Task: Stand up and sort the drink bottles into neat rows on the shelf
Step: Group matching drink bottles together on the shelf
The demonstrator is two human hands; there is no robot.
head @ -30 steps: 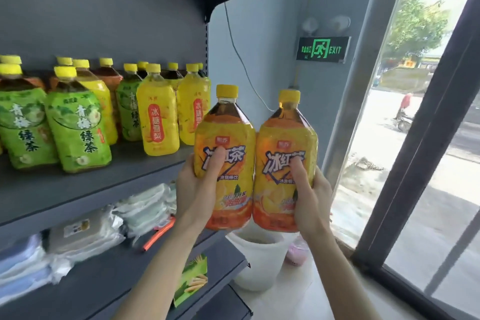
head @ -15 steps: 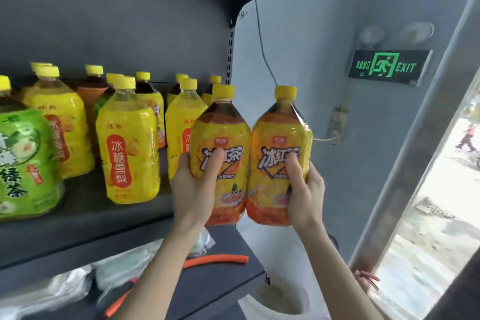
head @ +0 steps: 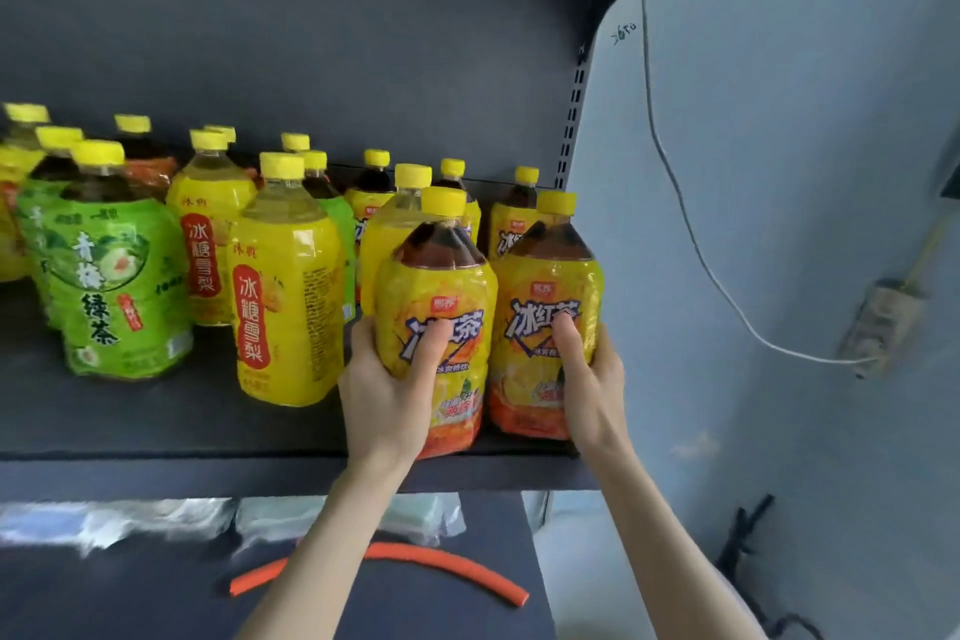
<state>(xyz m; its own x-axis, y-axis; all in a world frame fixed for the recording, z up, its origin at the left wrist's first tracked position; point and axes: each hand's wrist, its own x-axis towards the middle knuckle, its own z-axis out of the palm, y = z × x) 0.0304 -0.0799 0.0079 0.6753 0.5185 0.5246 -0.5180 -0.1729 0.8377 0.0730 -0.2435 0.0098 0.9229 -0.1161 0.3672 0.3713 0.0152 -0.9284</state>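
We see the left hand [head: 384,395] curled round the left iced-tea bottle [head: 441,286], thumb pressed across the front of the label and the other fingers wrapped behind, out of view. The right hand [head: 592,390] grips the right iced-tea bottle [head: 545,291] the same way, thumb on the label's printed characters. Both bottles stand upright between the two hands, side by side and touching, with yellow caps above the knuckles. Their bases sit at the front edge of the shelf [head: 156,473], just above the wrists; we cannot tell whether they rest on it or are held just clear.

Beyond the fingertips, more yellow-capped bottles stand toward the back of the shelf. Just outside the left hand stands a yellow pear-drink bottle [head: 285,296], near but apart from the held one. Farther out on that side is a green-tea bottle [head: 114,286].

Below the forearms, an orange strip [head: 447,559] lies curved on the lower shelf [head: 130,598]. Out past the right hand, a white cable [head: 691,234] hangs down the pale wall [head: 779,120].
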